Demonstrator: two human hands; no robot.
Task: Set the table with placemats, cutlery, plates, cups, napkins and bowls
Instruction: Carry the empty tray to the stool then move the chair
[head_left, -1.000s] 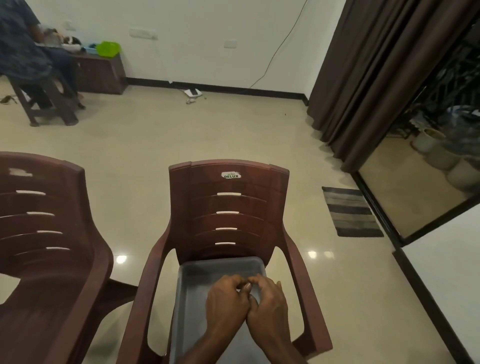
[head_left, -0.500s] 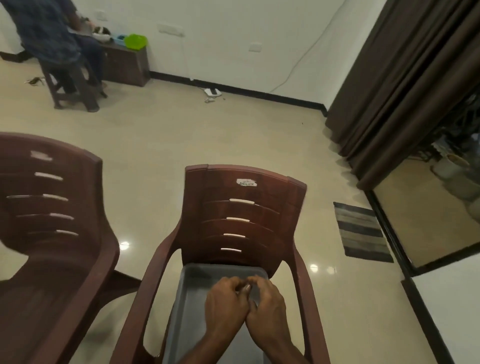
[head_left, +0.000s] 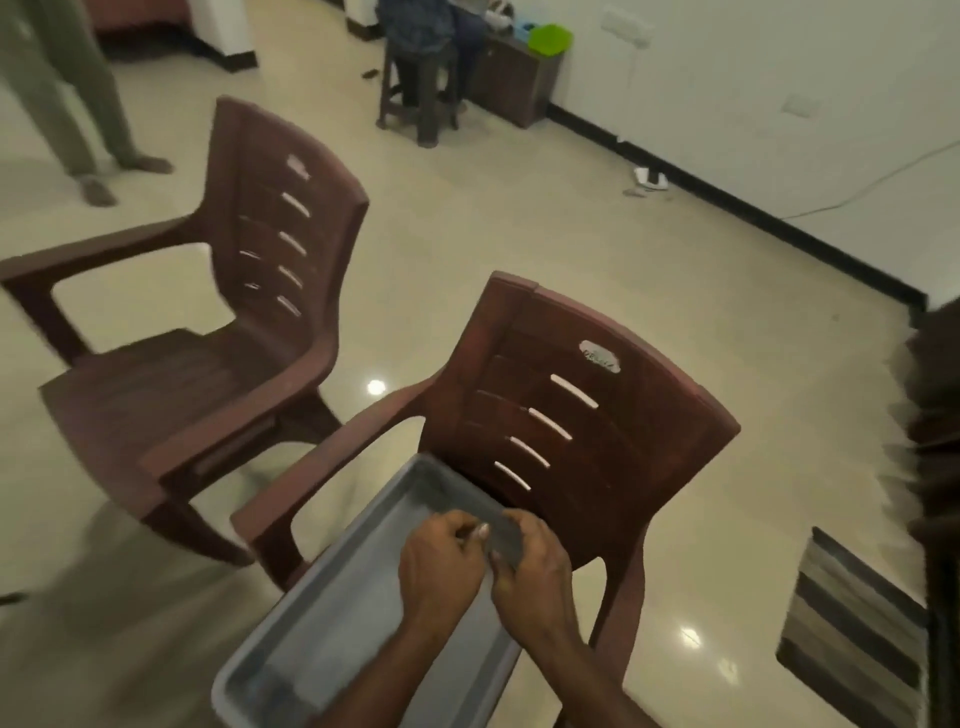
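Observation:
A grey plastic tray (head_left: 332, 629) lies on the seat of a brown plastic armchair (head_left: 597, 441), and its visible part holds nothing. My left hand (head_left: 441, 566) and my right hand (head_left: 535, 571) hover together over the tray's far right corner. Both have curled fingers, with the fingertips meeting. No object shows plainly between them; the dark patch in the gap matches the tray's shaded wall. No table, placemats, cutlery, plates or cups are in view.
A second brown armchair (head_left: 249, 364) stands to the left. A person's legs (head_left: 78, 104) stand at the far left, and another person (head_left: 421, 31) sits on a stool by a low cabinet with a green bowl (head_left: 550, 36). A striped mat (head_left: 852, 623) and a dark curtain (head_left: 935, 415) are at the right.
The view has swung left and tilted, bringing the standing person into sight. My hands stay joined over the tray.

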